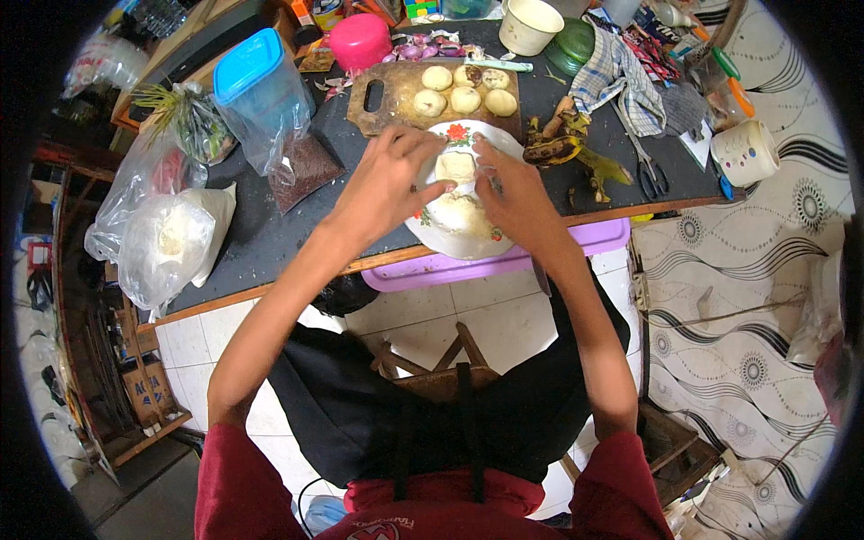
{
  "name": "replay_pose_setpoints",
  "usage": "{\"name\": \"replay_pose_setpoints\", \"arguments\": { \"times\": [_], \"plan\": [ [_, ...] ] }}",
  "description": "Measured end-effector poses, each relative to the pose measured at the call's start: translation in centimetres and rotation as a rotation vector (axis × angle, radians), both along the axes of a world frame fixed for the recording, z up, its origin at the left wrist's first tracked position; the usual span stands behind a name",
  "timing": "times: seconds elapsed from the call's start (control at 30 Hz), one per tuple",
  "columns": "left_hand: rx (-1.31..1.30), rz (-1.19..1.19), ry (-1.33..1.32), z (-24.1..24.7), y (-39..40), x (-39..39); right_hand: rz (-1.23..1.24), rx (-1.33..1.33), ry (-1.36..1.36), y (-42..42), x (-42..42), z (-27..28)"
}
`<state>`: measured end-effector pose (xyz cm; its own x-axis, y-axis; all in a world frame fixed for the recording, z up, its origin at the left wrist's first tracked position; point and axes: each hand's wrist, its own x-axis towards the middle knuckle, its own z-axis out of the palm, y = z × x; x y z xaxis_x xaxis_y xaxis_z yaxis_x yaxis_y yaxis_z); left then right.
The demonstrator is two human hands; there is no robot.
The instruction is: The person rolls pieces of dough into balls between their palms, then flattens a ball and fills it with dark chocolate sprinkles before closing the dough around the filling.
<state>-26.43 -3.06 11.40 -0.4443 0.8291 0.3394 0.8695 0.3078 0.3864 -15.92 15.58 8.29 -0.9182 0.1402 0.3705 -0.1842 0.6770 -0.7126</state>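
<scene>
A white plate with red flowers [462, 239] sits at the table's front edge. On it lies a flattened, squarish piece of pale dough [455, 167], with loose flour nearer to me. My left hand [398, 175] is spread at the left of the dough, its thumb near the dough's lower edge. My right hand [509, 185] curves over the plate's right side, fingers bent beside the dough. Behind the plate, a wooden chopping board [395, 101] bears several round, flattened dough pieces [466, 99], one with dark patches.
A bag of brown granules [304, 169] and a blue-lidded container [250, 64] stand left, with a bag of white powder [169, 243] beyond. Banana peels [574, 152], scissors [651, 179] and a cup [744, 153] lie right. A pink bowl [360, 42] and shallots [428, 47] are behind the board.
</scene>
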Motion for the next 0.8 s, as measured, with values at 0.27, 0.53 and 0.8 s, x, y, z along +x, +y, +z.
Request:
{"name": "replay_pose_setpoints", "arguments": {
  "times": [0.27, 0.53, 0.8],
  "plan": [
    [0.055, 0.087, -0.171, -0.9, -0.1, 4.7, -0.095, -0.154, -0.135, -2.2, 1.5, 0.9],
    [0.076, 0.138, -0.308, -1.3, -0.1, 5.9, -0.121, -0.254, -0.261, -2.8, 2.2, 1.6],
    [0.209, 0.188, -0.578, 0.8, -0.1, 6.6, -0.154, -0.157, -0.132, -3.8, 3.4, 2.7]
  ]
}}
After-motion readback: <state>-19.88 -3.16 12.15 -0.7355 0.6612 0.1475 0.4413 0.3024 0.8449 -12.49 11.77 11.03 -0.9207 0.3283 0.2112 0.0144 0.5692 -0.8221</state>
